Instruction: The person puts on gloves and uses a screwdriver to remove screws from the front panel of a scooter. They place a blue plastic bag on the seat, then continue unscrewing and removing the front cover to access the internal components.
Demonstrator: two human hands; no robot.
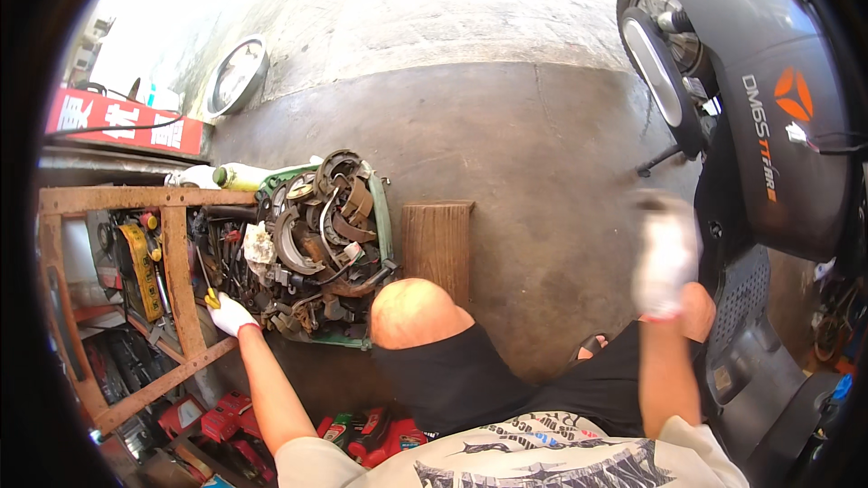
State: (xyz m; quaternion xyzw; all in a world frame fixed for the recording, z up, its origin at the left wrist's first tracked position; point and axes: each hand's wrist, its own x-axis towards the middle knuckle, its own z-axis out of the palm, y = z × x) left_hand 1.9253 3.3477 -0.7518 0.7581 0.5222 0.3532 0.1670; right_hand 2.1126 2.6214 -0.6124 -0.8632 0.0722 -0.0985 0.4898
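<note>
Left hand (233,316): 8 o'clock, gripping yellow-handled tool (212,299)
Right hand (667,258): 3 o'clock, blurred, cannot tell grip
Tool: could snag among crowded metal parts (287,242)

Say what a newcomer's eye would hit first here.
Probably the green crate heaped with curved metal parts, left of centre, and the dark scooter filling the right side. Next, the gloved right hand, a white blur near the scooter; the gloved left hand holds a yellow-handled tool by the rusty rack.
</note>
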